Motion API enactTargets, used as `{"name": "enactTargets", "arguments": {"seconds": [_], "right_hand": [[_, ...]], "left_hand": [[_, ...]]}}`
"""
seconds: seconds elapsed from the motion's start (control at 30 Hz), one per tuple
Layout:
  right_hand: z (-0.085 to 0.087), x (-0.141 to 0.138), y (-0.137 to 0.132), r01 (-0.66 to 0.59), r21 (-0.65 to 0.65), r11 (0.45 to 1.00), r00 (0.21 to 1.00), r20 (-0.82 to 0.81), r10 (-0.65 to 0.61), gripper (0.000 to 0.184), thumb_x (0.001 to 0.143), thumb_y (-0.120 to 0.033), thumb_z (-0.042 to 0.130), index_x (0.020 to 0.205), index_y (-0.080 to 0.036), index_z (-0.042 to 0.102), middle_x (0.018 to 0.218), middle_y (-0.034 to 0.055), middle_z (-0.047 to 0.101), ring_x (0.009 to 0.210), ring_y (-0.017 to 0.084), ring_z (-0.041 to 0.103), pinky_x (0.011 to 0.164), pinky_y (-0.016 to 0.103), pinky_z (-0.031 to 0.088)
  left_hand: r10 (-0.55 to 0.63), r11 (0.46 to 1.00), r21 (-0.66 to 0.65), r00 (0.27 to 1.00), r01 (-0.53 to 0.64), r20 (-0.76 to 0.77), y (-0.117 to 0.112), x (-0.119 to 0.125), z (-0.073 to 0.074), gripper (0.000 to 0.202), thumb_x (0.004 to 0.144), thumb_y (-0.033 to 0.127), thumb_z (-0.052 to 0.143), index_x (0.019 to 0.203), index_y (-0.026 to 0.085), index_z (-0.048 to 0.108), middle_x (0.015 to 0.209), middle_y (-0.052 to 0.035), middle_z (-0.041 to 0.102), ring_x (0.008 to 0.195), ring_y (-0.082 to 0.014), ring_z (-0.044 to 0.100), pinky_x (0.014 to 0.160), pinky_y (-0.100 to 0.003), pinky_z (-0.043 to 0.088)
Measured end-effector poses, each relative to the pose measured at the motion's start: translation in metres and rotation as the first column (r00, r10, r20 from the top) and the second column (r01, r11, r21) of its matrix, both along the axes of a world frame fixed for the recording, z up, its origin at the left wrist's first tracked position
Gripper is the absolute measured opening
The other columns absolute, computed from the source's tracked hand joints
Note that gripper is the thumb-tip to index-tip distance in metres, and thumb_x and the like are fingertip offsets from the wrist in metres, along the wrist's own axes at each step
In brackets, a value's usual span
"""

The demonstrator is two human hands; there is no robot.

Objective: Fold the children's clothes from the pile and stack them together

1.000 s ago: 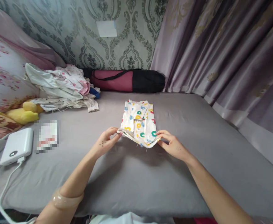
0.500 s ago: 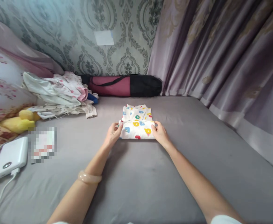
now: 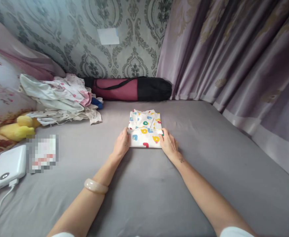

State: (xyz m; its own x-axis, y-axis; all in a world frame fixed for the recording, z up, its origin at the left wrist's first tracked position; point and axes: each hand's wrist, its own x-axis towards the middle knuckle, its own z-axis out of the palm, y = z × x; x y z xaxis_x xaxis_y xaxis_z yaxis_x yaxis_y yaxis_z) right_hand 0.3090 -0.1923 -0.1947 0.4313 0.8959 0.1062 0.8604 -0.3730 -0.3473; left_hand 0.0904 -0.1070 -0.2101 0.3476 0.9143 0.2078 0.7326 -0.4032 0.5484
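Observation:
A small white garment (image 3: 145, 130) printed with coloured shapes lies folded on the grey bed sheet (image 3: 144, 191), its near part doubled over the far part. My left hand (image 3: 121, 144) lies against its left edge, fingers together, with the fingertips on the corner of the folded flap. My right hand (image 3: 168, 144) mirrors it on the right edge, fingertips pinching the flap's other corner. A pale bangle (image 3: 95, 186) sits on my left wrist.
A pile of loose clothes (image 3: 60, 98) lies at the back left beside a floral pillow (image 3: 3, 89) and a yellow plush toy (image 3: 17, 128). A red and black roll bag (image 3: 131, 89) lies along the wall. A white power bank (image 3: 7, 168) with its cable rests at the left. Curtains (image 3: 233, 59) hang on the right.
Both hands lifted the garment's near edge and folded it away from me over the far part. They now press the flap down at its two sides.

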Motion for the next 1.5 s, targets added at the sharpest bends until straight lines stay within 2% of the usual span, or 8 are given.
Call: {"name": "enactTargets", "arguments": {"seconds": [0.23, 0.4, 0.5, 0.57, 0.67, 0.93, 1.27, 1.5], "right_hand": [[-0.001, 0.005, -0.001, 0.033, -0.052, 0.998, 0.995, 0.096, -0.028, 0.029, 0.099, -0.033, 0.041, 0.12, -0.02, 0.056, 0.114, 0.0116, 0.065, 0.095, 0.023, 0.065, 0.075, 0.031, 0.046], [0.005, 0.009, -0.003, 0.011, -0.021, 1.0, 0.985, 0.174, -0.008, 0.037, 0.096, -0.014, 0.032, 0.124, -0.016, 0.056, 0.115, 0.0154, 0.063, 0.096, 0.024, 0.065, 0.079, 0.033, 0.047], [0.007, -0.004, -0.002, -0.25, 0.053, 0.967, 0.943, 0.242, 0.23, 0.043, 0.095, -0.012, 0.03, 0.131, -0.012, 0.053, 0.128, 0.0176, 0.059, 0.116, 0.026, 0.057, 0.097, 0.038, 0.043], [0.005, -0.018, 0.001, -0.475, 0.073, 0.877, 0.859, 0.253, 0.445, 0.047, 0.097, -0.019, 0.03, 0.139, -0.01, 0.046, 0.143, 0.0158, 0.05, 0.133, 0.025, 0.044, 0.111, 0.04, 0.032], [-0.005, -0.037, 0.005, -0.624, 0.023, 0.781, 0.766, 0.215, 0.605, 0.054, 0.098, -0.025, 0.028, 0.147, -0.006, 0.036, 0.156, 0.013, 0.033, 0.145, 0.022, 0.025, 0.12, 0.042, 0.017], [-0.012, -0.035, 0.008, -0.616, -0.114, 0.779, 0.773, 0.105, 0.626, 0.059, 0.098, -0.031, 0.023, 0.152, -0.009, 0.028, 0.16, 0.0089, 0.022, 0.148, 0.021, 0.018, 0.121, 0.043, 0.012], [-0.008, 0.006, -0.002, -0.33, -0.177, 0.927, 0.924, 0.139, 0.355, 0.06, 0.098, -0.033, 0.025, 0.15, -0.004, 0.031, 0.157, 0.0161, 0.027, 0.146, 0.027, 0.023, 0.119, 0.048, 0.017], [0.003, -0.026, 0.008, -0.483, 0.001, 0.875, 0.856, 0.208, 0.472, 0.06, 0.095, -0.025, 0.027, 0.151, -0.005, 0.027, 0.16, 0.0116, 0.018, 0.149, 0.022, 0.013, 0.121, 0.045, 0.008]], "left_hand": [[0.18, 0.983, 0.068, 0.947, -0.168, -0.268, -0.007, 0.001, 0.005, 0.036, 0.094, 0.029, 0.04, 0.125, 0.011, 0.046, 0.113, -0.0209, 0.058, 0.091, -0.0284, 0.064, 0.072, -0.038, 0.051], [0.179, 0.947, 0.302, 0.96, -0.109, -0.215, -0.011, -0.004, 0.01, 0.033, 0.094, 0.027, 0.042, 0.12, 0.01, 0.053, 0.119, -0.0212, 0.058, 0.108, -0.0308, 0.058, 0.089, -0.043, 0.048], [-0.034, 0.919, 0.379, 0.98, 0.109, -0.198, -0.019, 0.008, 0.009, 0.039, 0.097, 0.026, 0.033, 0.129, 0.012, 0.051, 0.131, -0.0181, 0.057, 0.123, -0.0271, 0.052, 0.103, -0.043, 0.042], [-0.149, 0.898, 0.369, 0.955, 0.239, -0.256, -0.024, 0.019, 0.005, 0.044, 0.097, 0.024, 0.03, 0.136, 0.01, 0.046, 0.14, -0.017, 0.052, 0.135, -0.0256, 0.042, 0.112, -0.044, 0.035], [-0.153, 0.914, 0.305, 0.924, 0.267, -0.351, -0.027, 0.029, -0.006, 0.051, 0.097, 0.025, 0.028, 0.142, 0.007, 0.042, 0.15, -0.0164, 0.042, 0.144, -0.0265, 0.03, 0.118, -0.046, 0.025], [-0.095, 0.978, 0.125, 0.887, 0.169, -0.451, -0.021, 0.022, -0.018, 0.059, 0.099, 0.046, 0.025, 0.148, 0.015, 0.037, 0.156, -0.014, 0.032, 0.145, -0.0286, 0.026, 0.117, -0.046, 0.026], [-0.157, 0.987, -0.034, 0.906, 0.157, -0.392, -0.019, 0.018, -0.006, 0.069, 0.097, 0.053, 0.027, 0.148, 0.007, 0.033, 0.156, -0.0211, 0.027, 0.146, -0.0343, 0.021, 0.114, -0.054, 0.025], [-0.104, 0.943, 0.254, 0.916, 0.215, -0.388, -0.02, 0.035, 0.011, 0.057, 0.099, 0.035, 0.025, 0.151, 0.011, 0.03, 0.16, -0.0138, 0.021, 0.149, -0.0294, 0.008, 0.12, -0.051, 0.011]]}}
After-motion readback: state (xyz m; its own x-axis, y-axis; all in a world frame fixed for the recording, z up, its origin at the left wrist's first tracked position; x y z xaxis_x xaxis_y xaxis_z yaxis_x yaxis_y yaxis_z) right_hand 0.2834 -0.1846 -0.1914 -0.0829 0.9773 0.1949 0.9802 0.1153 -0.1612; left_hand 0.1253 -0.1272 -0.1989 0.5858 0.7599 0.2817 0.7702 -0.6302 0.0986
